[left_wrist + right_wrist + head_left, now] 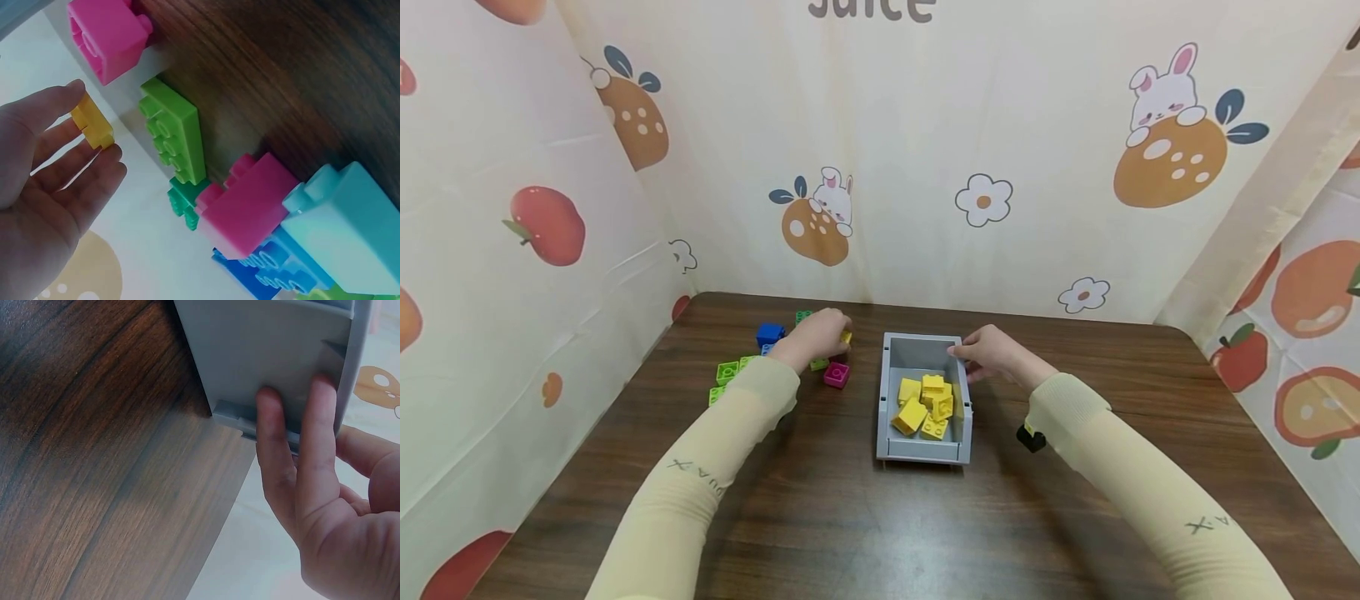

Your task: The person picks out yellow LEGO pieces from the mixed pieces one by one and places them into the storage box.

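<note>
Between its thumb and fingertips, my left hand (820,335) pinches a small yellow building brick (94,123), held above the table beside the loose bricks. My right hand (997,352) holds the right side wall of a grey bin (922,451) near its back corner. In the right wrist view two fingers (270,425) lie against the bin's outer face; the thumb is partly hidden behind the rim. Several yellow bricks (910,416) lie in the bin. A magenta brick (837,376) sits on the table between the left hand and the bin.
Left of the bin, loose bricks are grouped: a lime green one (178,125), a dark pink one (250,206), a light blue one (350,231) and blue ones (769,334). The wooden table (880,533) meets a printed curtain (910,250) at the back.
</note>
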Demonstrator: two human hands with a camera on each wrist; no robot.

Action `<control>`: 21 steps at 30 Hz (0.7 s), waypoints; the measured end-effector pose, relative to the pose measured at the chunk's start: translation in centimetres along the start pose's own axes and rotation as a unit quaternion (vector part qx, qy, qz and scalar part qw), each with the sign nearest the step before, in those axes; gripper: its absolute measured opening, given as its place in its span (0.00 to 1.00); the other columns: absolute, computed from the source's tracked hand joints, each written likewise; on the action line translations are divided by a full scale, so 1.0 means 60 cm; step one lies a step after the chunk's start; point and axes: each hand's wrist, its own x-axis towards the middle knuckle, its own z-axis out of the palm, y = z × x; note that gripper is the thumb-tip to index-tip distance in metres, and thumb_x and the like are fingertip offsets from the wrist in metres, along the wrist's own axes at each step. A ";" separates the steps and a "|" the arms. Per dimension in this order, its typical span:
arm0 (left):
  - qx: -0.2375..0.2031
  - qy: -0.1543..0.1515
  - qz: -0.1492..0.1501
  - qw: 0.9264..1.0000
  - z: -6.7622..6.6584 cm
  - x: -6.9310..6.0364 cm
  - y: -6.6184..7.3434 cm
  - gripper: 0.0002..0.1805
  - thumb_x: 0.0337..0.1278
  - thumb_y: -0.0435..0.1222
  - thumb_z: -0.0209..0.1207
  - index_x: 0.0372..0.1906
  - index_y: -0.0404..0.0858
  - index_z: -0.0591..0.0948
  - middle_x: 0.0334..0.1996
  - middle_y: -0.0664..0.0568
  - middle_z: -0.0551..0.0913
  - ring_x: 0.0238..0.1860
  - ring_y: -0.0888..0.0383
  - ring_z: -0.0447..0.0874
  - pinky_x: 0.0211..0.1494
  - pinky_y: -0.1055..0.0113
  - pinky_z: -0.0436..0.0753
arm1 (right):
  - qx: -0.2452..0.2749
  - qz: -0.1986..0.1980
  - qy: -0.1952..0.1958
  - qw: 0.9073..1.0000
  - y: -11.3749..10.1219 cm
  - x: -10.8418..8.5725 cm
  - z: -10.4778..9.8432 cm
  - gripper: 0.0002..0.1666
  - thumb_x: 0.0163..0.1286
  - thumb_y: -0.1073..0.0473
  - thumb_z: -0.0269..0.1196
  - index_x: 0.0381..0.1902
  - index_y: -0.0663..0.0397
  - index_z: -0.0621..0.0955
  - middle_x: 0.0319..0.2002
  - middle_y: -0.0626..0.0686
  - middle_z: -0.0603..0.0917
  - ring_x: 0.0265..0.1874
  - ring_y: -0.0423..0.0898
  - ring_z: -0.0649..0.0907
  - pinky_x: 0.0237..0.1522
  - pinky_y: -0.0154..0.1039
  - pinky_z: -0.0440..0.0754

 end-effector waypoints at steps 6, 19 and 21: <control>-0.016 0.009 0.000 1.000 -0.004 -0.003 -0.001 0.22 0.57 0.39 0.63 0.56 0.34 0.78 0.50 0.42 0.80 0.47 0.51 0.78 0.54 0.57 0.80 | 0.000 -0.002 -0.001 1.000 -0.001 0.001 0.000 0.22 0.70 0.56 0.58 0.53 0.69 0.77 0.38 0.59 0.80 0.28 0.45 0.82 0.41 0.43 0.84; -0.019 0.034 0.018 0.999 -0.022 -0.019 0.015 0.21 0.57 0.40 0.63 0.54 0.36 0.79 0.50 0.44 0.80 0.50 0.50 0.77 0.57 0.57 0.78 | 0.003 -0.001 -0.002 1.000 0.000 0.002 -0.001 0.23 0.70 0.56 0.58 0.54 0.69 0.76 0.39 0.59 0.79 0.30 0.46 0.81 0.42 0.43 0.84; -0.020 0.033 0.018 0.999 -0.024 -0.020 0.017 0.21 0.57 0.40 0.63 0.54 0.36 0.79 0.50 0.44 0.80 0.49 0.51 0.77 0.57 0.58 0.78 | 0.002 0.000 -0.001 1.000 0.001 0.002 -0.001 0.23 0.70 0.55 0.58 0.54 0.69 0.77 0.39 0.59 0.79 0.29 0.46 0.81 0.42 0.44 0.84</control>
